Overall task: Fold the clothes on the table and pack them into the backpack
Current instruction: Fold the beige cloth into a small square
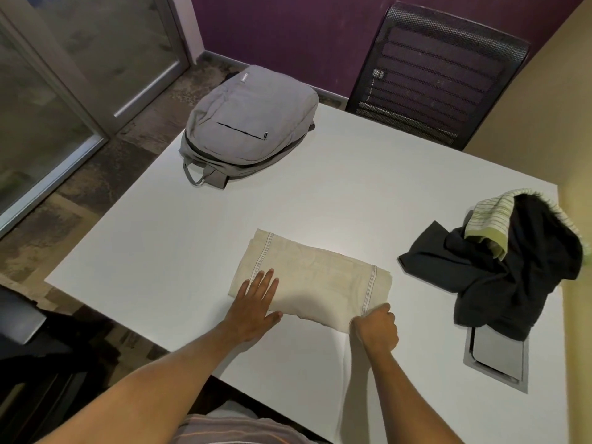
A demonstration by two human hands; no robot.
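Observation:
A cream cloth (315, 277) with thin stripes lies folded into a rectangle near the front of the white table (198, 225). My left hand (256, 299) presses flat on its left near end, fingers straight. My right hand (378, 328) grips the cloth's near right corner with curled fingers. A grey backpack (246, 123) lies flat at the far left of the table, its main zip partly open along the near side. A crumpled black garment (499, 270) and a pale green striped cloth (490, 219) sit heaped at the right edge.
A black mesh chair (442, 72) stands behind the table's far side. A metal cable hatch (496, 357) is set into the table under the black garment. Glass doors (64, 75) are to the left, and a dark chair (22, 322) at the near left.

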